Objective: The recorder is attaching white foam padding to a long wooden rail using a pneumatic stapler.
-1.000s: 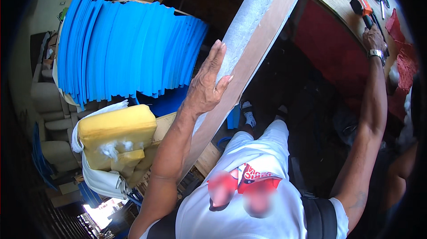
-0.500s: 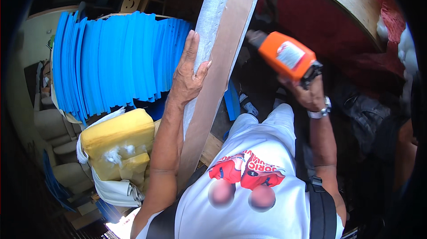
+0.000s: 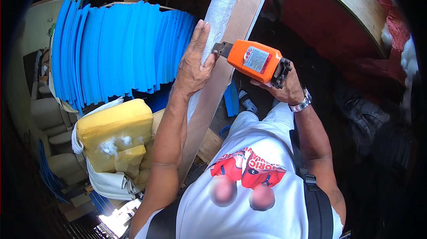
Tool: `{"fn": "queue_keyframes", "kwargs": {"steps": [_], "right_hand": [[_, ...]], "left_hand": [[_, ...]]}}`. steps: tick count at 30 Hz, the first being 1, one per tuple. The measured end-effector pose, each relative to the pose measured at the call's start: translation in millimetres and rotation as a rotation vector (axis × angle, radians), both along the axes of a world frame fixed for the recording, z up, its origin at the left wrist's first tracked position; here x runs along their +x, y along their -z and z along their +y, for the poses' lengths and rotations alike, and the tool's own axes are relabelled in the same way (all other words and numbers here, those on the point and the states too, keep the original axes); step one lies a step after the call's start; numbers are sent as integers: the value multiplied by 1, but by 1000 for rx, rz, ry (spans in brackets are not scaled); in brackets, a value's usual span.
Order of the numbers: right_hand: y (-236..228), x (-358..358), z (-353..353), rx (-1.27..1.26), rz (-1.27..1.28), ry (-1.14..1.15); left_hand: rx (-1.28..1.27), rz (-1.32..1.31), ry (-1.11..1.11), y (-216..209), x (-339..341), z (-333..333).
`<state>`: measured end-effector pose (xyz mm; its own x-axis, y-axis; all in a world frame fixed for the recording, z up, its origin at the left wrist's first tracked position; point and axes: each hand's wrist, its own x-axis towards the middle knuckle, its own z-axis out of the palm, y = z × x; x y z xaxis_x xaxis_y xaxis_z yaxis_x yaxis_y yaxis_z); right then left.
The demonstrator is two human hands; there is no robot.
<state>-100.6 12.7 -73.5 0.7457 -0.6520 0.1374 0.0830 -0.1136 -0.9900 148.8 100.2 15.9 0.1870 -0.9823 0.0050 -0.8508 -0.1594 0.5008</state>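
While left hand (image 3: 193, 63) steadies board (image 3: 231, 43), right hand (image 3: 287, 88) grips orange stapler (image 3: 254, 59) (pale rectangular label).

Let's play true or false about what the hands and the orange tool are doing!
1. The right hand holds an orange tool. True.
2. The left hand rests on a long wooden board. True.
3. The tool's nose points away from the board. False: it points at the board, beside the left hand.
4. The stacked foam sheets are red. False: they are blue.
5. A yellow foam block lies left of the left arm. True.
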Motion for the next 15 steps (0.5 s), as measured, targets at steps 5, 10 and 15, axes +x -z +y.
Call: {"fn": "queue_keyframes", "kwargs": {"steps": [5,10,15], "right_hand": [[0,2,-4,-86,26,-6],[-2,2,-2,-81,48,16],[5,-3,4,-108,-28,30]], "left_hand": [[-7,-6,-4,4,2,-2],[0,-40,-8,2,4,-3],[29,-39,-19,2,0,-7]]}}
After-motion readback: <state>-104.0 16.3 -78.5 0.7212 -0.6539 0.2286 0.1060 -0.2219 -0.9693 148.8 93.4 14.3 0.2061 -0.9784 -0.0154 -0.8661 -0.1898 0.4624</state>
